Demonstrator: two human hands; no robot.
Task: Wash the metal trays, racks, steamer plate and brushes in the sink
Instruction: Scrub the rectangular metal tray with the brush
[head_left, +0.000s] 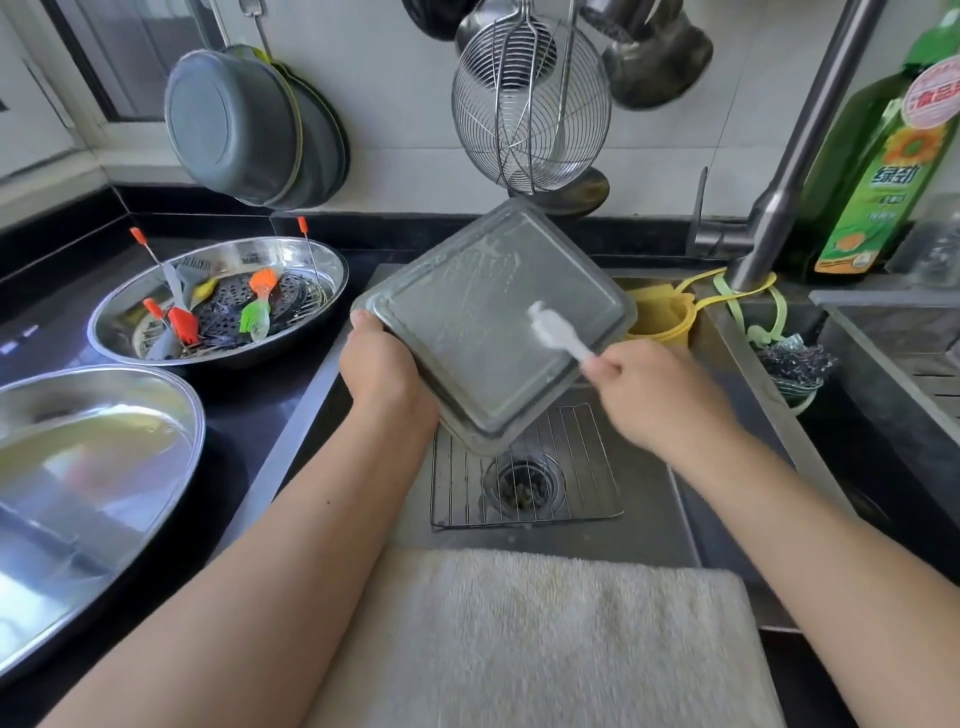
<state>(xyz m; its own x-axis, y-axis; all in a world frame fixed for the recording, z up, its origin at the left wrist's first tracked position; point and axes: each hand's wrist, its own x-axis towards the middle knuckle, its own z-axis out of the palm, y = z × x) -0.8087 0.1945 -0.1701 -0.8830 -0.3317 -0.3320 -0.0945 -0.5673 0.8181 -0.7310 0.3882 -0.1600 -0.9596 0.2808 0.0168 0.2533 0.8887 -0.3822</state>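
My left hand (382, 366) grips the left corner of a square metal tray (483, 312), tilted above the sink (649, 530) with its soapy underside facing me. My right hand (649, 389) holds a white brush (558, 332) whose head touches the tray's right part. A wire rack (582, 467) lies on the sink floor over the drain (524, 483). On the counter at left, a round metal basin (322, 260) holds a perforated steamer plate (223, 317) and several silicone brushes (257, 312) in orange, green, red and grey.
A second metal basin (93, 467) sits at the near left. A towel (545, 639) drapes over the sink's front edge. The faucet (784, 171) rises at right beside a green detergent bottle (883, 171). A wire strainer (530, 104) and pans (249, 124) hang on the wall.
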